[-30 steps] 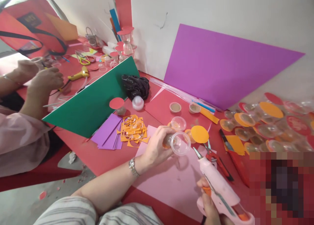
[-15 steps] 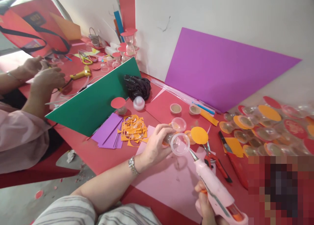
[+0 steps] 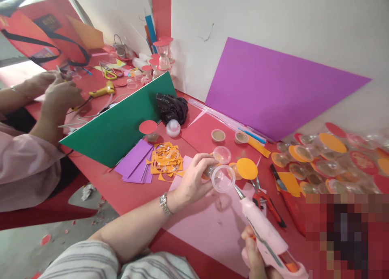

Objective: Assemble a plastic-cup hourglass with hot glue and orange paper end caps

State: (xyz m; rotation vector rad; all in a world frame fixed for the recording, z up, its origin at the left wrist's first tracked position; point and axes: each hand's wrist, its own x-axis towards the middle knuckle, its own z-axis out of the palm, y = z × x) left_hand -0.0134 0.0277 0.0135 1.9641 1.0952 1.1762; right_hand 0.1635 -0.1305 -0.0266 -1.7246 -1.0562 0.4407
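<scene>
My left hand (image 3: 191, 181) grips a small clear plastic cup (image 3: 223, 178) tipped sideways over the pale pink paper sheet (image 3: 209, 226); my right hand (image 3: 255, 258) clutches a pink hot glue gun (image 3: 267, 238), its metal nozzle right at the cup's rim.

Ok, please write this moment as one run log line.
left hand: holds clear cup | right hand: grips pink glue gun, nozzle near cup rim | below: pink sheet

A sleeve (image 3: 82, 262) with thin grey and white stripes is being worn on the left arm, ending near the elbow. A silver link-band wristwatch (image 3: 164, 204) is being worn just behind the left hand (image 3: 193, 183).
</scene>
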